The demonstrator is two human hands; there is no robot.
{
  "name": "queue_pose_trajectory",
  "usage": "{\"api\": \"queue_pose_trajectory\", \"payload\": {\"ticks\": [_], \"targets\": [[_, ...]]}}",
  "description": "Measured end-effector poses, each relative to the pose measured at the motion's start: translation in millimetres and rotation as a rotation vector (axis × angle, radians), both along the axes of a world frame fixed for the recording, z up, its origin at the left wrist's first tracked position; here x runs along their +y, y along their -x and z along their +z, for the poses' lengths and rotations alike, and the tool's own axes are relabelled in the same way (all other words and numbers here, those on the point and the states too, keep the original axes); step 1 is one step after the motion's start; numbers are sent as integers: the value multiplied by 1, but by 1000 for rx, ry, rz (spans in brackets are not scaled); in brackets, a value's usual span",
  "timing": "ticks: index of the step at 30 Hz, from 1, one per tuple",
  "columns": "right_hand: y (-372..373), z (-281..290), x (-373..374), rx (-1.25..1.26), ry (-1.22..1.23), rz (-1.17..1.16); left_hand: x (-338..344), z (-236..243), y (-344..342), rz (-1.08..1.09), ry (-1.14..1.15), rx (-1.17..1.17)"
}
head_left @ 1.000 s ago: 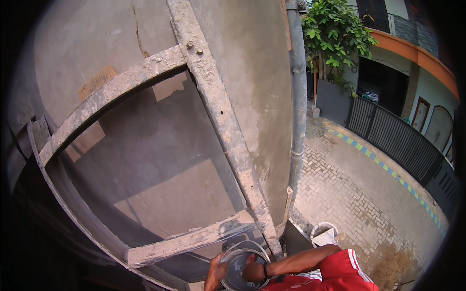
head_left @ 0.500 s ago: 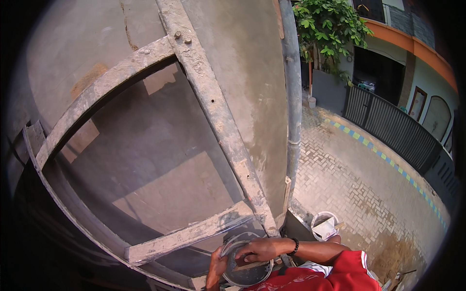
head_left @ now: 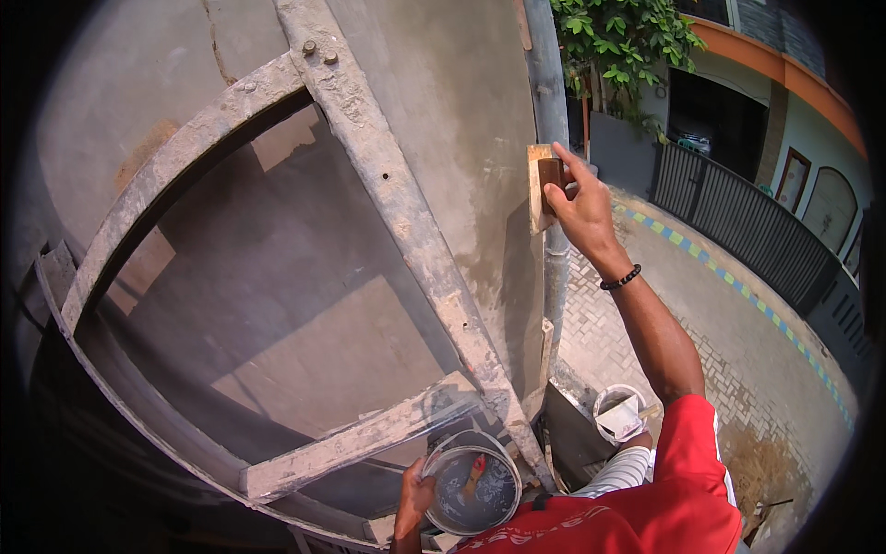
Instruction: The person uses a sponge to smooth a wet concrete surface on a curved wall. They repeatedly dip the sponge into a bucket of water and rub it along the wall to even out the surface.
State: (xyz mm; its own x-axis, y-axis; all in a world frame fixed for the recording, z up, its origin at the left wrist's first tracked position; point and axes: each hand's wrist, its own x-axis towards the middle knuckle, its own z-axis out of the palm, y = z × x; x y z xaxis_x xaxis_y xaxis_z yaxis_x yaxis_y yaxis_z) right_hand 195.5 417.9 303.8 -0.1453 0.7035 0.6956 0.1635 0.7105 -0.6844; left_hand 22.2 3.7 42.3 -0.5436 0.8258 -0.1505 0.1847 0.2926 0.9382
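My right hand (head_left: 585, 210) is raised at the far right edge of the grey plastered wall (head_left: 466, 138), closed round the dark handle of a plastering float (head_left: 537, 157). The float's pale board is held upright against that edge, beside the grey pipe (head_left: 556, 277). Low in the view, my left hand (head_left: 415, 494) grips the rim of a bucket (head_left: 513, 468) near my body. Greyish liquid fills its lower part, and in it rests a brush (head_left: 475, 475) with a red and wood-coloured handle.
A mortar-crusted metal scaffold frame (head_left: 406, 217) stands between me and the wall. Below on the right, a white bucket (head_left: 604, 399) holds a pale flat piece. Brick paving (head_left: 683, 369) lies far down, with a dark gate (head_left: 738, 231) and a leafy tree (head_left: 628, 46) beyond.
My right hand has lifted from over the bucket, up and away to the wall's edge, with the float. The brush in the bucket has come into sight. My left hand stays at the rim.
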Motion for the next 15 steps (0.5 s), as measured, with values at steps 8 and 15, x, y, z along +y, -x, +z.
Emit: {"api": "queue_pose_trajectory", "payload": {"ticks": [8, 15], "targets": [[61, 17, 37, 9, -359, -170, -3, 1, -3, 18, 11, -73], [53, -126, -20, -349, -98, 67, 3, 7, -4, 59, 48, -149]]}}
